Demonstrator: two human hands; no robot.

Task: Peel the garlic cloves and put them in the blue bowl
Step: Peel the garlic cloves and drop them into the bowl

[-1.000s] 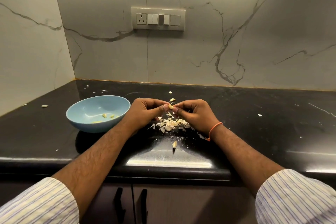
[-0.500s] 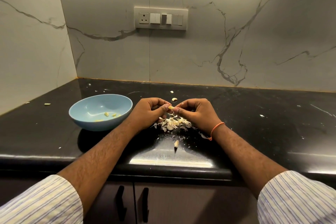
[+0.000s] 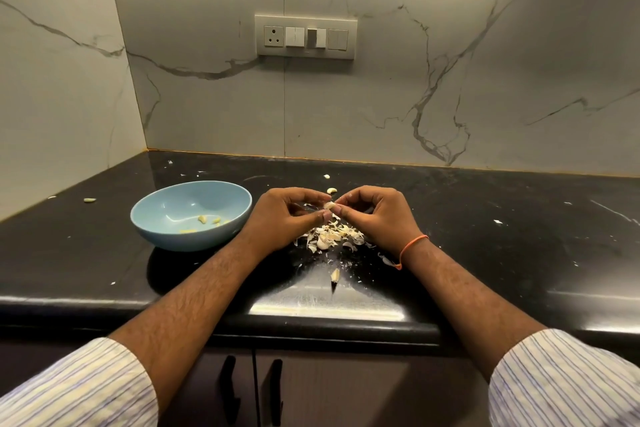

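A small garlic clove [image 3: 329, 205] is pinched between the fingertips of my left hand [image 3: 284, 218] and my right hand [image 3: 375, 215], held just above a heap of garlic skins [image 3: 332, 236] on the black counter [image 3: 485, 236]. The blue bowl [image 3: 159, 218] stands to the left, touching my left wrist, with a few peeled cloves [image 3: 207, 220] in its bottom. One loose clove [image 3: 331, 190] lies just behind my fingers. Another clove [image 3: 334, 275] lies nearer the counter's front edge.
A stray clove [image 3: 89, 200] lies far left near the side wall, and a small piece [image 3: 326, 176] lies behind. Skin flakes [image 3: 497, 221] are scattered over the counter. Marble walls close off the back and left, with a switch panel [image 3: 306, 36]. Cabinet handles [image 3: 228, 388] sit below.
Both hands have stayed together over the skin heap, working the clove between the fingertips. The bowl and loose cloves have not moved.
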